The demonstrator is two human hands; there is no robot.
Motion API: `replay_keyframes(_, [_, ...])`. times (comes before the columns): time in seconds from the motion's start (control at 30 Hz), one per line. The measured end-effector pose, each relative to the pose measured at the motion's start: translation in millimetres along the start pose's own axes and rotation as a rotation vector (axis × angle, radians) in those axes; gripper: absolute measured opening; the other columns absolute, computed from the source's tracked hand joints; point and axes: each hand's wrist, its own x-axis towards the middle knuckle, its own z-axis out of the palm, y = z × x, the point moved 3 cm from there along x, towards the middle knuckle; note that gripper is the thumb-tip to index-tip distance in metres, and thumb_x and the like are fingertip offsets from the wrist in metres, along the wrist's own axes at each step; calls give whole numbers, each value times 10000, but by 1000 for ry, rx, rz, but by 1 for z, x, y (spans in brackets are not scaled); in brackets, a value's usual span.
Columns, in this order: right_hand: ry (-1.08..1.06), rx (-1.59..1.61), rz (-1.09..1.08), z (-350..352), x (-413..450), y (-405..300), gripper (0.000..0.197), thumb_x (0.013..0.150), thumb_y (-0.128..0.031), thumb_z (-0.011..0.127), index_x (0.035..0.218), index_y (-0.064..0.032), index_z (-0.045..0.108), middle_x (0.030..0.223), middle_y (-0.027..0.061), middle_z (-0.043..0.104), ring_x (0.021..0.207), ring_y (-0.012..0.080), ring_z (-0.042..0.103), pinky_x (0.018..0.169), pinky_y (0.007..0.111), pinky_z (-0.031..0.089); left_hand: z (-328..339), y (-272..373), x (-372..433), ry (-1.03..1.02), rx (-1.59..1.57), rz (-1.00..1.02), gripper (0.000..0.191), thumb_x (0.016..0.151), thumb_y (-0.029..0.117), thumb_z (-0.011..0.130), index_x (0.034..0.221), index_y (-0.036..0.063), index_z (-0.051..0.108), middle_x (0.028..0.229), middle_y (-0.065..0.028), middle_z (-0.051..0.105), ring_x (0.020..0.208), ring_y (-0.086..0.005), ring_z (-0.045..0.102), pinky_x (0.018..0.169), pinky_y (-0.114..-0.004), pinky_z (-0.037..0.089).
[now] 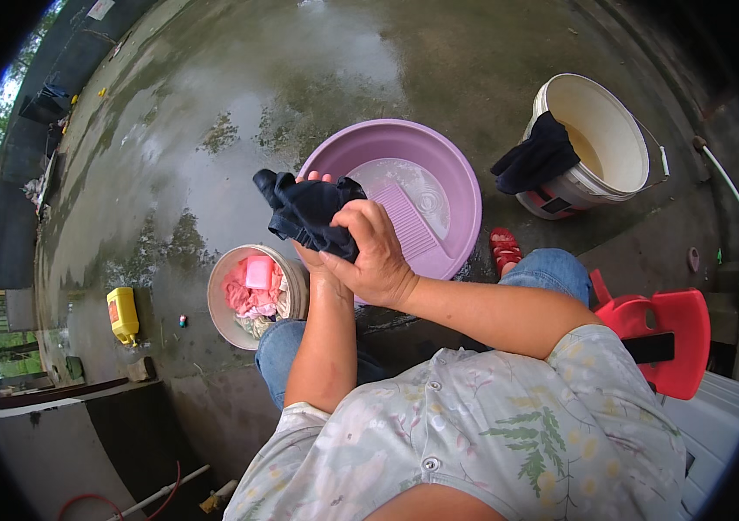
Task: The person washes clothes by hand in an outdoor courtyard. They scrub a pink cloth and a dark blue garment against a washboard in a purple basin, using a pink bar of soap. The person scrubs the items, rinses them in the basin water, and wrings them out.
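Observation:
A wet-looking dark navy cloth garment point(316, 207) is bunched up over the near left side of a purple plastic basin point(464, 189). My left hand point(311, 256) supports it from below; most of that hand is hidden, with fingertips showing past the far edge. From the right, my right hand point(376, 251) grips the near end of the cloth with curled fingers. Inside the basin, a ridged washboard surface point(408, 221) slopes down into shallow, sudsy water point(425, 189).
Left of the basin stands a bucket point(213, 303) of clothes with a pink soap box point(259, 272) on top. Another dark cloth point(535, 155) hangs over the rim of a white bucket point(633, 140) holding cloudy water. A yellow jug point(123, 316) and a red chair point(685, 345) flank me on wet concrete.

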Motion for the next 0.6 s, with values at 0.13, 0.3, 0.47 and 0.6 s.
replay_keyframes(0.13, [141, -88, 337, -10, 39, 44, 349, 758, -371, 627, 808, -36, 541, 751, 169, 569, 731, 362, 558, 659, 407, 439, 22, -25, -24, -48, -112, -269, 328, 928, 293, 408, 1139, 64, 512, 1143, -89, 560, 1035, -230, 553, 904, -354, 448])
replay_keyframes(0.3, [111, 11, 286, -2, 27, 22, 372, 734, -365, 655, 818, -29, 520, 791, 169, 541, 752, 346, 548, 666, 402, 441, -22, -19, -2, 4, 116, -144, 277, 910, 271, 423, 1058, 65, 533, 950, -53, 568, 835, -196, 578, 769, -326, 480])
replay_keyframes(0.47, [98, -13, 339, 2, 23, 30, 372, 712, -361, 679, 802, -31, 535, 787, 151, 562, 730, 309, 564, 663, 374, 450, -32, -29, -6, 118, 258, -202, 302, 911, 300, 409, 1013, 48, 541, 922, -64, 580, 786, -213, 597, 693, -333, 506])
replay_keyframes(0.6, [103, 90, 582, -11, 46, 78, 371, 786, -373, 610, 788, -9, 537, 743, 183, 559, 738, 346, 554, 703, 393, 432, 32, -25, -32, 118, 111, -305, 414, 931, 371, 349, 1127, 45, 511, 1060, -84, 575, 966, -257, 577, 878, -380, 470])
